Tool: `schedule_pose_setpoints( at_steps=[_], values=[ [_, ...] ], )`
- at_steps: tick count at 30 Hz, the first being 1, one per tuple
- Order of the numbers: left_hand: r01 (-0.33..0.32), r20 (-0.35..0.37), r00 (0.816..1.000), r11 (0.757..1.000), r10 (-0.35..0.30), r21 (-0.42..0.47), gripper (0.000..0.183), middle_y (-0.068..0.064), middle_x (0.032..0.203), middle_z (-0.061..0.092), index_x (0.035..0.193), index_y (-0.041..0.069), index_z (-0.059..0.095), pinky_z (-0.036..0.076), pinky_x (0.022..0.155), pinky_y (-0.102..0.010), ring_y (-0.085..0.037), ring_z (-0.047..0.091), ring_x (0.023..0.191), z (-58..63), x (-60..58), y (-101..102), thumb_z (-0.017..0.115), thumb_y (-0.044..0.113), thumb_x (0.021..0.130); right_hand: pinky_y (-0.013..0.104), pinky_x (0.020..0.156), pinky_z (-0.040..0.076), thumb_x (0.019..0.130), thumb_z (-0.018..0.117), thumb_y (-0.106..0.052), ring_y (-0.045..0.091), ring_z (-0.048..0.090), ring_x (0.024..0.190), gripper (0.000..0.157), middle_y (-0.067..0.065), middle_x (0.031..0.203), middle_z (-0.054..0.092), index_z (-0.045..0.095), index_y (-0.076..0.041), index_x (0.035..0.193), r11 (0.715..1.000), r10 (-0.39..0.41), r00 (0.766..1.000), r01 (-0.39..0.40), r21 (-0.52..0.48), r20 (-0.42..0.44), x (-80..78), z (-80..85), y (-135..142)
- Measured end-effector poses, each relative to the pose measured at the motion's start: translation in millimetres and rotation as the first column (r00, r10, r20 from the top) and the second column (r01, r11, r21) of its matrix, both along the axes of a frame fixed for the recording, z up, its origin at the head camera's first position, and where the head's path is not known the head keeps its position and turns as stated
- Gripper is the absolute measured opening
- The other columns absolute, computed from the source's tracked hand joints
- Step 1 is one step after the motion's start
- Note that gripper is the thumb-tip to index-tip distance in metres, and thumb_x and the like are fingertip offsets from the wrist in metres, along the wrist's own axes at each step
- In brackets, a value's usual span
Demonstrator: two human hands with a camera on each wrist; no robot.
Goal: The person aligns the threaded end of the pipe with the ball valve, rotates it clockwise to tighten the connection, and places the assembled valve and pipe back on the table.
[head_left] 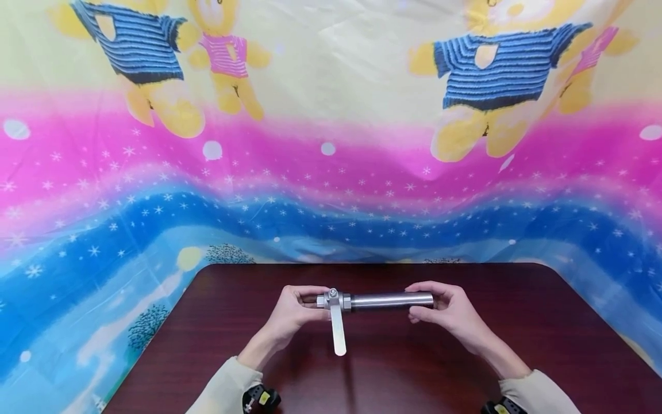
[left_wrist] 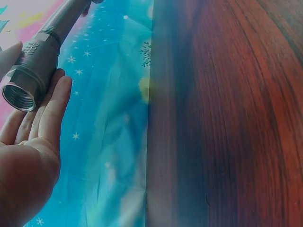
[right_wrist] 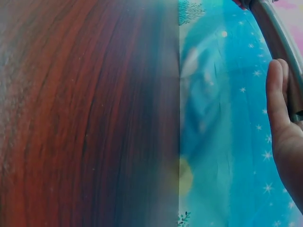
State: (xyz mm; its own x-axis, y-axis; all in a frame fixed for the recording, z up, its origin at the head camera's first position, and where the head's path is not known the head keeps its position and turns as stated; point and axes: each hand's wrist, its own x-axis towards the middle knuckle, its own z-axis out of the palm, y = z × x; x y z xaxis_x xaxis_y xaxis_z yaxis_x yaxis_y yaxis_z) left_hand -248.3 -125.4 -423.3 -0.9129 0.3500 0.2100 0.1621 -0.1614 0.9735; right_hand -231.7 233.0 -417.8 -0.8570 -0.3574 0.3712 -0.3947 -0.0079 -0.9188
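Between the hands [head_left: 291, 310] [head_left: 455, 310], a smooth, shiny metal pipe [head_left: 383, 301] and a duller metal ball valve [head_left: 334, 299]; below them, a glossy wood-grain table [head_left: 414, 368]; beyond, smooth, creased cloth [head_left: 331, 178].

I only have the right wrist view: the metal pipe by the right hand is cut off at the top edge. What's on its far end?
Observer: A metal valve is joined to the pipe.
Operator: Which way does its lever point?
Observer: In the head view, the lever points toward the person, roughly crosswise to the pipe.
Operator: And the valve's outer end, capped or open?
Observer: Open; the left wrist view shows threads inside it.
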Motion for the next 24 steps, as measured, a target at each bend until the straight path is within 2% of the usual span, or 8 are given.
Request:
schedule_pose_setpoints(
  at_steps=[3, 5, 9, 12, 17, 19, 21, 24],
  values=[
    [-0.002, 0.009, 1.000, 1.000, 0.002, 0.006, 0.053, -0.017, 0.104, 0.078, 0.126, -0.017, 0.067, 0.062, 0.083, -0.034, -0.019, 0.077, 0.092, 1.5, 1.0, 1, 0.081, -0.012, 0.075, 0.048, 0.079, 0.063, 0.091, 0.074, 0.010, 0.030, 0.076, 0.085, 0.042, 0.021, 0.112, 0.070, 0.063, 0.011, 0.132, 0.997, 0.072, 0.997, -0.072, -0.016, -0.005, 1.1, 2.0, 3],
    [-0.004, 0.012, 1.000, 1.000, 0.004, 0.011, 0.053, -0.016, 0.103, 0.078, 0.126, -0.018, 0.066, 0.062, 0.083, -0.033, -0.019, 0.076, 0.091, 1.9, 1.1, 1, 0.081, -0.013, 0.075, 0.049, 0.077, 0.063, 0.093, 0.073, 0.009, 0.035, 0.075, 0.085, 0.042, 0.021, 0.113, 0.068, 0.062, 0.011, 0.133, 0.996, 0.090, 0.996, -0.090, 0.006, -0.015, 1.0, 3.4, 4],
    [-0.014, 0.013, 1.000, 1.000, 0.014, 0.017, 0.053, -0.014, 0.102, 0.078, 0.126, -0.018, 0.066, 0.062, 0.082, -0.032, -0.017, 0.076, 0.090, 1.9, 1.3, 0, 0.081, -0.013, 0.075, 0.041, 0.066, 0.063, 0.095, 0.074, 0.001, 0.033, 0.074, 0.077, 0.038, 0.019, 0.099, 0.073, 0.065, 0.005, 0.132, 0.992, 0.020, 0.999, -0.016, 0.123, -0.035, 0.5, 6.0, 4],
    [-0.013, 0.010, 1.000, 1.000, 0.013, 0.015, 0.053, -0.014, 0.102, 0.078, 0.126, -0.018, 0.066, 0.061, 0.083, -0.032, -0.017, 0.076, 0.090, 2.1, 1.3, -1, 0.081, -0.012, 0.075, 0.033, 0.057, 0.056, 0.097, 0.075, -0.004, 0.028, 0.071, 0.070, 0.032, 0.015, 0.084, 0.073, 0.069, -0.001, 0.128, 0.977, -0.047, 0.997, 0.059, 0.203, -0.063, 0.7, 7.6, 5],
    [-0.009, 0.015, 1.000, 1.000, 0.009, 0.015, 0.052, -0.015, 0.102, 0.078, 0.126, -0.018, 0.066, 0.062, 0.084, -0.033, -0.018, 0.076, 0.091, 2.7, 1.1, 1, 0.080, -0.013, 0.076, 0.031, 0.051, 0.050, 0.099, 0.074, -0.007, 0.027, 0.063, 0.062, 0.030, 0.008, 0.074, 0.066, 0.071, -0.002, 0.128, 0.971, -0.071, 0.995, 0.084, 0.225, -0.064, 1.4, 9.5, 7],
    [-0.011, 0.018, 1.000, 1.000, 0.011, 0.019, 0.051, -0.014, 0.101, 0.078, 0.126, -0.018, 0.066, 0.061, 0.084, -0.032, -0.017, 0.076, 0.091, 2.4, 0.7, 2, 0.079, -0.014, 0.076, 0.031, 0.050, 0.051, 0.097, 0.075, -0.005, 0.024, 0.061, 0.061, 0.034, 0.009, 0.075, 0.067, 0.070, 0.000, 0.131, 0.974, -0.056, 0.997, 0.066, 0.217, -0.051, 1.6, 9.5, 9],
    [-0.012, 0.019, 1.000, 1.000, 0.011, 0.022, 0.051, -0.014, 0.101, 0.078, 0.126, -0.019, 0.066, 0.061, 0.083, -0.031, -0.016, 0.076, 0.090, 2.3, 0.8, 3, 0.080, -0.013, 0.077, 0.034, 0.051, 0.052, 0.095, 0.076, -0.003, 0.023, 0.062, 0.062, 0.040, 0.011, 0.084, 0.069, 0.068, 0.002, 0.134, 0.978, -0.036, 0.999, 0.043, 0.205, -0.041, 2.3, 9.3, 10],
    [-0.005, 0.018, 1.000, 1.000, 0.005, 0.019, 0.051, -0.013, 0.101, 0.078, 0.126, -0.019, 0.066, 0.061, 0.083, -0.030, -0.016, 0.075, 0.090, 2.9, 1.2, 4, 0.080, -0.012, 0.077, 0.036, 0.052, 0.053, 0.094, 0.077, 0.000, 0.029, 0.063, 0.063, 0.044, 0.017, 0.091, 0.070, 0.066, 0.002, 0.137, 0.979, -0.004, 0.999, 0.014, 0.205, -0.046, 3.6, 9.0, 12]
  ],
)
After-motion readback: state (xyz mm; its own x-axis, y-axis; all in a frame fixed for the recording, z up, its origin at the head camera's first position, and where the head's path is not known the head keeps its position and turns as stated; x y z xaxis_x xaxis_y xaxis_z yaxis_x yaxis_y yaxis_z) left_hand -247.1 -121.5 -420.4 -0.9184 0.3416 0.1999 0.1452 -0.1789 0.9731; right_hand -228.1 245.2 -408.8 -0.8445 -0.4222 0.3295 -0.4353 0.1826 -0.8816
